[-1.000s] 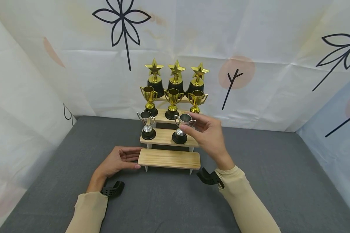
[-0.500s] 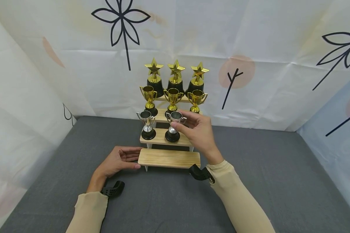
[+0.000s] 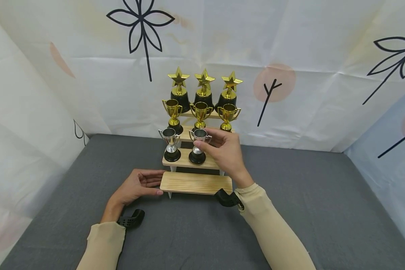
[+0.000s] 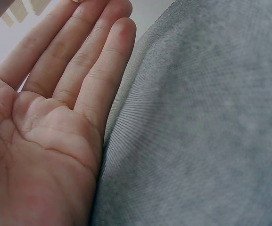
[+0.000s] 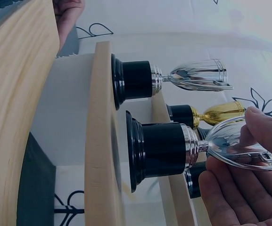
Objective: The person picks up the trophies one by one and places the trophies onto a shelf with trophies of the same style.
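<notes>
head view: your right hand (image 3: 227, 153) pinches the silver trophy cup (image 3: 198, 146) on the second wooden step (image 3: 180, 161), at 3 o'clock of another silver cup (image 3: 170, 145). your left hand (image 3: 137, 185) lies relaxed, fingertips touching the lowest step (image 3: 195, 183).

left wrist view: your palm (image 4: 41, 141) rests flat on grey cloth (image 4: 197, 132).

right wrist view: your fingers (image 5: 263, 132) hold the cup's bowl (image 5: 239, 146), its base on the step.

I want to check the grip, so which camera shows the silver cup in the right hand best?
The right wrist view: the silver cup fills it, fingertips pinching the bowl. The head view shows it small on the shelf; the left wrist view misses it.
</notes>
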{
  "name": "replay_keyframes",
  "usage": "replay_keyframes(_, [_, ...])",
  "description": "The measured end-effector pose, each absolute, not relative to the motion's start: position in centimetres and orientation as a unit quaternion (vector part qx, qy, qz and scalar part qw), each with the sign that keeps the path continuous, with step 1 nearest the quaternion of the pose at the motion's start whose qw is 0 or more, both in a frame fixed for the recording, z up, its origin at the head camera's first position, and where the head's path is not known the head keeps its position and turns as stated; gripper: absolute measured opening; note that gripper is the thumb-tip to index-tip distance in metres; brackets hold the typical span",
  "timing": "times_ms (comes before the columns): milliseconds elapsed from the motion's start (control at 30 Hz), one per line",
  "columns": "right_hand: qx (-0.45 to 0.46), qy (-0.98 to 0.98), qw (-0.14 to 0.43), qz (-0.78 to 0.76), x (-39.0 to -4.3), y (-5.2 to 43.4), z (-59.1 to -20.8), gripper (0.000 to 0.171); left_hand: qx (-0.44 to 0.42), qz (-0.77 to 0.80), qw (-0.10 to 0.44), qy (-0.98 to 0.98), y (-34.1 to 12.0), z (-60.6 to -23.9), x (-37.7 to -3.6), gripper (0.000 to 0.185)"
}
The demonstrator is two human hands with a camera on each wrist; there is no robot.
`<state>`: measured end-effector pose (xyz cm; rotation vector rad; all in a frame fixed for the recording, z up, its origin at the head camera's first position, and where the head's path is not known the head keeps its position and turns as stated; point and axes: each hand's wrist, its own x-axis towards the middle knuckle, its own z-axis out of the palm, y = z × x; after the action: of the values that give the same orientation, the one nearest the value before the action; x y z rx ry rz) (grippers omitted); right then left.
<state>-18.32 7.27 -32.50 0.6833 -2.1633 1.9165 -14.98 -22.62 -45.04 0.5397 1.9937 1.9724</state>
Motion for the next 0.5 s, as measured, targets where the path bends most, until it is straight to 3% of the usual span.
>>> replay_keyframes(500, [0.227,-0.732,0.083,0.637,-18.64,6.85,-33.05,0.038,0.185,0.682,0.141,0.693,-22.65,-45.11,-15.01,0.074])
